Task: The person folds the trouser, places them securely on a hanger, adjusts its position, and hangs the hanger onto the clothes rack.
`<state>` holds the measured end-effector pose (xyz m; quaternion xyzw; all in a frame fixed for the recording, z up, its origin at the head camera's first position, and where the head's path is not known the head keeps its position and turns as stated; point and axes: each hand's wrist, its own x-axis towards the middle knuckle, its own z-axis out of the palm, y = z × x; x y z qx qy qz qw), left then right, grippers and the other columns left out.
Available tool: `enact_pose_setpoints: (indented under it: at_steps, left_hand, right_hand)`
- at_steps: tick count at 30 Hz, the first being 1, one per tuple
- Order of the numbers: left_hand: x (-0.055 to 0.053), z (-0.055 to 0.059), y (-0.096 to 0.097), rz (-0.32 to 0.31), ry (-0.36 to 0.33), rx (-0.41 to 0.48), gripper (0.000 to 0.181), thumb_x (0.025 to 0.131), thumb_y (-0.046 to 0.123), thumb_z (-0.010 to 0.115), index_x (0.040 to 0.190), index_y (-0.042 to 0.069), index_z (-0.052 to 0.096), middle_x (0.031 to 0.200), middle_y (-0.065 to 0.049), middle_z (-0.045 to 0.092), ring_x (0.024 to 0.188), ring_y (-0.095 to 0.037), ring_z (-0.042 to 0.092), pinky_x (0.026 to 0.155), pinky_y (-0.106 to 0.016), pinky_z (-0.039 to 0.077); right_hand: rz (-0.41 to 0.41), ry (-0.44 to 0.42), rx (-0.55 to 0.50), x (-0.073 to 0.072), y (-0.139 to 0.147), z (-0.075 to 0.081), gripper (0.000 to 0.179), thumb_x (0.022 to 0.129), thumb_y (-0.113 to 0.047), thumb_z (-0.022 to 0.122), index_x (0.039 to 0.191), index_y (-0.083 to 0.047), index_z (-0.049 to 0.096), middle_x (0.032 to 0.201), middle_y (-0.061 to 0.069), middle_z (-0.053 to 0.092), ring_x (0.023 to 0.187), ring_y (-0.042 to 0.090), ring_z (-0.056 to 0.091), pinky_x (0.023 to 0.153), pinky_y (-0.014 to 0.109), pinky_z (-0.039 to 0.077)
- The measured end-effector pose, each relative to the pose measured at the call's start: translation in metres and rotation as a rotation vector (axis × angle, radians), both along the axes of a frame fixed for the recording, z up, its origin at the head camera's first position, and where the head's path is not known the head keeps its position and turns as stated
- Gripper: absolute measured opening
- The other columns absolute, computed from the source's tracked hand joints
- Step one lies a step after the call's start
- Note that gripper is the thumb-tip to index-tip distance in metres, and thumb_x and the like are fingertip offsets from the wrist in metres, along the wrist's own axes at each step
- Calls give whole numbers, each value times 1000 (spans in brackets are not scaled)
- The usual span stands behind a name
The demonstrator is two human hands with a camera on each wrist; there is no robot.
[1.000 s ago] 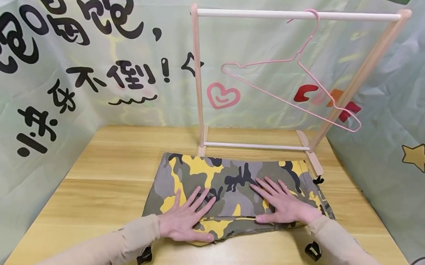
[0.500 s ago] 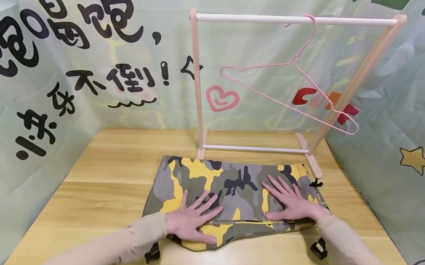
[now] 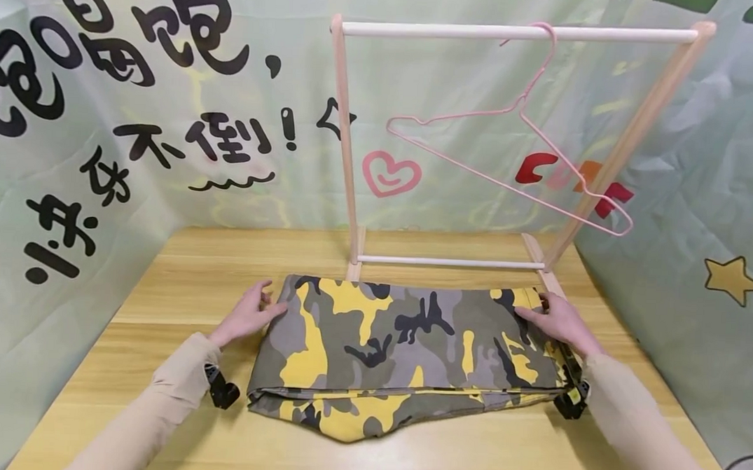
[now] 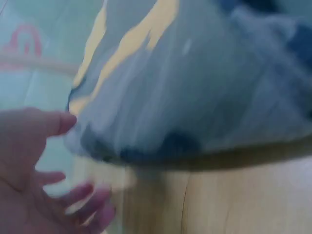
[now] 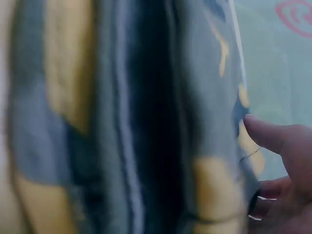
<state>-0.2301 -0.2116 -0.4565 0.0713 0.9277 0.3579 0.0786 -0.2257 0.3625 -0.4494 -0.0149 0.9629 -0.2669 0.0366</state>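
Folded camouflage trousers point(image 3: 404, 334), in yellow, grey, olive and black, lie flat on the wooden table, with a lower layer bulging out along the near edge. My left hand point(image 3: 250, 313) is at their far left corner. In the left wrist view its thumb point(image 4: 63, 122) touches the cloth, while the loosely bent fingers point(image 4: 80, 197) hang apart from it. At the far right corner, my right hand point(image 3: 562, 318) holds the edge, its thumb point(image 5: 261, 129) on top. The right fingertips are partly hidden behind the cloth in the right wrist view.
Behind the trousers stands a wooden rack with a white top rail point(image 3: 436, 31). A pink wire hanger point(image 3: 461, 168) hangs from that rail at a slant. Printed cloth walls point(image 3: 227, 193) enclose the wooden table point(image 3: 179, 282) at the back and sides.
Both hands have lifted off the middle of the trousers, where they lay spread. The left has moved left and back to the left edge, the right toward the far right corner.
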Motion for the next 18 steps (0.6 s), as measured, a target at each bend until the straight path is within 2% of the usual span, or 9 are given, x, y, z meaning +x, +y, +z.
enact_pose_setpoints:
  at_steps: [1,3,4,6,8,11,13,15,18]
  left_hand:
    - [-3,-1,-3,3,-24,28,70,102,29,56,151,-11,27,133,-36,50,123,-46,52,103,-57,46]
    - [-8,-3,-5,-8,-62,67,67,103,30,56,149,-12,32,129,-33,57,118,-42,57,100,-53,49]
    - [-9,-4,-5,-17,-71,73,66,103,31,56,148,-12,34,129,-33,59,117,-40,58,99,-51,50]
    - [-11,-4,-3,-37,-76,65,65,103,32,56,146,-12,38,128,-31,61,115,-38,59,97,-48,52]
    - [-11,-4,-1,-54,-68,60,64,102,31,56,146,-13,38,125,-31,61,112,-37,60,94,-47,53]
    - [-10,-3,0,-70,-40,44,65,102,27,58,146,-14,36,120,-30,62,107,-37,62,91,-48,54]
    - [-10,-3,0,-74,-23,28,65,101,26,59,147,-14,35,119,-30,63,107,-37,63,92,-49,54]
    - [-10,-3,0,-77,-16,14,65,102,26,59,148,-13,34,120,-30,63,107,-38,64,94,-51,53]
    - [-10,-1,0,-89,-18,-1,67,102,26,58,149,-13,32,120,-30,63,106,-37,65,94,-51,53]
  right_hand:
    - [-13,-12,-9,-3,0,-1,51,97,-41,64,97,10,56,73,17,52,65,28,53,60,37,46]
    - [-41,-10,-20,-6,1,-4,47,98,-41,62,77,-2,46,64,3,40,57,18,43,54,31,37]
    - [-59,6,-19,-6,1,-6,47,98,-41,62,73,-7,42,62,1,37,54,16,40,52,30,35]
    - [-79,79,9,-6,0,-9,46,100,-39,61,72,-7,45,61,1,38,54,16,39,52,29,33]
    - [-110,156,26,-4,-2,-11,44,100,-39,60,76,-3,52,62,6,45,55,19,41,53,30,32]
    - [-166,247,46,0,-5,-13,47,99,-40,61,92,6,63,75,20,63,62,27,55,55,32,37]
    - [-204,264,47,1,-7,-13,49,98,-42,63,104,7,65,88,25,69,69,31,62,56,32,41]
    - [-225,278,51,2,-9,-12,50,97,-42,64,113,5,64,94,25,72,71,30,65,56,31,42]
    - [-211,275,17,0,-10,-11,49,95,-38,68,119,4,60,88,22,69,66,25,60,55,30,40]
